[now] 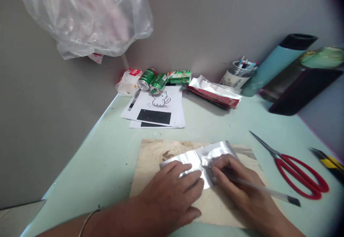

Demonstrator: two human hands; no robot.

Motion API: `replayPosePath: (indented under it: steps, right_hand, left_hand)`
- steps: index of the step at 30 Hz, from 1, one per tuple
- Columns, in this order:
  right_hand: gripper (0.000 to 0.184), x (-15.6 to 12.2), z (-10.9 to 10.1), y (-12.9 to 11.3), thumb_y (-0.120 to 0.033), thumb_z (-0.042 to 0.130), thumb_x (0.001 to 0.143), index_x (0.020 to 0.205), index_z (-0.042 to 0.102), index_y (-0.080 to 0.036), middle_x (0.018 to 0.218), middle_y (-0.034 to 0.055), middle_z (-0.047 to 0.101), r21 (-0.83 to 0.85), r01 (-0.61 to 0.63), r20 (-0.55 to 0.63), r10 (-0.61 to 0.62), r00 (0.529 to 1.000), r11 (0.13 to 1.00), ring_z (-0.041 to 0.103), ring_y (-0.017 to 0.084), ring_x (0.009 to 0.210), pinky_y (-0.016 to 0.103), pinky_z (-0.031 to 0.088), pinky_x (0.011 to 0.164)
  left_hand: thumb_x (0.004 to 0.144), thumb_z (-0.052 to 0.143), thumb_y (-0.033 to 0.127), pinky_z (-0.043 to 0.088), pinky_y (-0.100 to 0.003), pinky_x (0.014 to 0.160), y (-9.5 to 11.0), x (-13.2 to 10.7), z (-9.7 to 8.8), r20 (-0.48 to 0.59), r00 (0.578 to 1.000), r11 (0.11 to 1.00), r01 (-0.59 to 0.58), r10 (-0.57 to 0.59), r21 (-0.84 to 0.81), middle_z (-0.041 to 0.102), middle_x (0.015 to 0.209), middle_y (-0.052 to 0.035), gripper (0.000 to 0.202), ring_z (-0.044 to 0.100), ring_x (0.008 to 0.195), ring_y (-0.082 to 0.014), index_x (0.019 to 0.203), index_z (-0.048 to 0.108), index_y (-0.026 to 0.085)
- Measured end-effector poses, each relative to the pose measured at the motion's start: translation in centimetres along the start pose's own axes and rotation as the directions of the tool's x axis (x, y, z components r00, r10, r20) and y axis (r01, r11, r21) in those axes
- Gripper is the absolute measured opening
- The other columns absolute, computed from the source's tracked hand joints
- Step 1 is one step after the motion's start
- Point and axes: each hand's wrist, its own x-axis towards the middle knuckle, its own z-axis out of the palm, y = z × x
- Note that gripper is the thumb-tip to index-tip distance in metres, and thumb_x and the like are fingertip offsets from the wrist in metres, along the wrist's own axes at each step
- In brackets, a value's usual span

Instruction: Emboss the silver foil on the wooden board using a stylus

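Observation:
A shiny silver metal sheet (215, 149) with a crease near its middle lies on a thin wooden board (153, 154). My left hand (172, 190) rests flat over the sheet's left part, fingers spread and pressing on it. In my right hand (239, 183) a pen (268, 191) with a clear barrel and dark end cap is pinched between thumb and fingers. Its tip meets the sheet near the crease, just right of my left fingers. The sheet's lower right portion is hidden under my right hand.
Red-handled scissors (301, 176) and a yellow-black cutter (329, 162) lie at right. Behind are cat drawings (161, 104), green cans (158, 83), folded foil pouches (215, 92), a pen cup (235, 77), a blue bottle (279, 65) and a dark phone-like slab (305, 90). A plastic bag (94, 18) hangs upper left.

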Motion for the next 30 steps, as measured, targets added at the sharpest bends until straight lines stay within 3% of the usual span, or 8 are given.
replayPosePath:
  steps: [30]
  right_hand:
    - [0.021,-0.19,0.42,-0.28,-0.034,0.052,0.098,0.080,0.056,-0.024,0.071,-0.0009,0.062,-0.010,-0.038,-0.031,0.038,0.999,0.999,0.056,0.017,0.066,0.028,0.044,0.061]
  left_hand:
    - [0.100,0.060,0.040,0.039,-0.044,0.106,0.06,-0.22,0.48,-0.021,1.000,1.000,0.001,-0.001,0.016,0.061,0.139,-0.0076,0.043,0.052,0.127,-0.0290,0.133,0.055,0.012]
